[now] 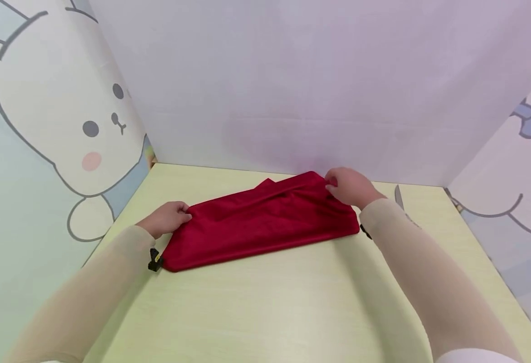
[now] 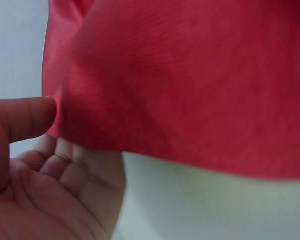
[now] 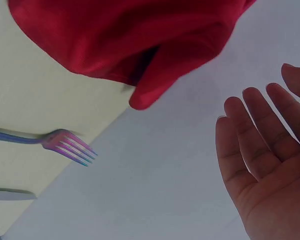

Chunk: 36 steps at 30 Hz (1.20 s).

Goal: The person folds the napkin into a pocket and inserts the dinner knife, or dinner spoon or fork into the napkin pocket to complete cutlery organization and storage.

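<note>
A red satiny cloth [image 1: 265, 222] is spread across the far half of the table, folded and creased, with a small corner poking out behind it. At its left end my left hand [image 1: 167, 219] pinches the edge; in the left wrist view the thumb [image 2: 32, 117] presses the red cloth [image 2: 190, 90] against the fingers beneath. Close to the cloth's far right corner is my right hand [image 1: 351, 186]. The right wrist view shows that hand [image 3: 270, 160] with fingers loosely extended, holding nothing, apart from the cloth [image 3: 140, 40].
To the right of the cloth lies a knife [image 1: 399, 196], partly hidden by my right sleeve. A rainbow-tinted fork [image 3: 65, 142] and a blade [image 3: 12, 195] lie near the table's far edge. A pale curtain [image 1: 292, 101] hangs behind the yellowish table [image 1: 247, 302].
</note>
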Available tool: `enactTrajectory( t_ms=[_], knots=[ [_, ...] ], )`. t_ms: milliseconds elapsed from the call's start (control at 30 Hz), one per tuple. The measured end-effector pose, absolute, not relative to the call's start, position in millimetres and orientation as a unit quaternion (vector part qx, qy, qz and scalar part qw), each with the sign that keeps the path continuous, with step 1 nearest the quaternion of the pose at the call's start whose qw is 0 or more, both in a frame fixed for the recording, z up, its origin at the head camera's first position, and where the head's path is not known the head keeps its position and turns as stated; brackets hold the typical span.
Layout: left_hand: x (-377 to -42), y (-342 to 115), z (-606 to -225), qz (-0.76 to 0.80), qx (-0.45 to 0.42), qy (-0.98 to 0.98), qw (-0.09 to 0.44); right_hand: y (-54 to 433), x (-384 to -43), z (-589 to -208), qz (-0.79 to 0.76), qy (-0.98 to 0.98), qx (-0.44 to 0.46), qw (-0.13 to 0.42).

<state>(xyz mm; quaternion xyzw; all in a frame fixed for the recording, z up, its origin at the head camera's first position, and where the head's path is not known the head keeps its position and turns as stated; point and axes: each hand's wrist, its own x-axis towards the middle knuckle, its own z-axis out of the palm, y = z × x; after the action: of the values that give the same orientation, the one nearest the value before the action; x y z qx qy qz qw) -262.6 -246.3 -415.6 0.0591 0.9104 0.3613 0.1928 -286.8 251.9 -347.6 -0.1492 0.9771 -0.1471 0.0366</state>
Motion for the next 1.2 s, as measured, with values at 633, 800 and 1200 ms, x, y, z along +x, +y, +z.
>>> enactTrajectory(
  t_ms=[633, 800, 1200],
  knots=[
    [-302.6, -181.4, -373.3, 0.183, 0.118, 0.969, 0.114, 297.2, -231.7, -407.5, -0.226, 0.965, -0.075, 0.106],
    [-318.5, -171.9, -384.5, 0.181, 0.121, 0.969, 0.114, 298.9, -215.8, -412.5, -0.312, 0.945, -0.012, 0.103],
    [-332.4, -163.0, -407.1, 0.180, 0.067, 0.974, 0.120, 291.9, -193.2, -422.7, -0.436, 0.893, 0.068, 0.089]
  ],
)
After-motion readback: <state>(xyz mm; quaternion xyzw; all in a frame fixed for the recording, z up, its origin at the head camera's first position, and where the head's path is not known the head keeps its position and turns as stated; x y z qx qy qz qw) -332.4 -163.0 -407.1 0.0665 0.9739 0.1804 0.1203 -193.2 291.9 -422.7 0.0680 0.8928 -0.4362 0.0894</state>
